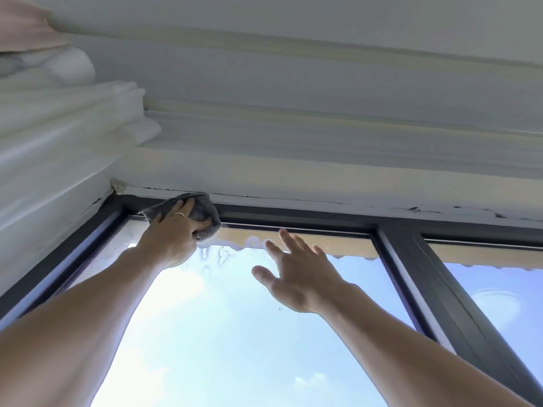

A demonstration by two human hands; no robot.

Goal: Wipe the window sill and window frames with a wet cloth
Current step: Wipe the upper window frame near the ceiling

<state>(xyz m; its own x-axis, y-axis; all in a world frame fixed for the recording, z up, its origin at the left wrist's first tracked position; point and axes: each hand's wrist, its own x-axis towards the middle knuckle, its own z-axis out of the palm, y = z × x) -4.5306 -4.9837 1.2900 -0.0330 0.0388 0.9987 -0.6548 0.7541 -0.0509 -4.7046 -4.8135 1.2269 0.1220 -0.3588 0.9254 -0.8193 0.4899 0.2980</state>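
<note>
While left hand (176, 227) grips cloth (202, 212) on top frame (293, 215) near corner, right hand (293, 274) hovers open; rest of frame looks undone, sill unseen.

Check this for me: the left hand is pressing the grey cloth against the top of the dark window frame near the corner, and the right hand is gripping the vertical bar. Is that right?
Not quite. The head view shows the right hand open with fingers spread against the glass, gripping nothing; the vertical bar stands to its right, untouched. The rest holds: the left hand presses the grey cloth on the top frame near the corner.
</note>
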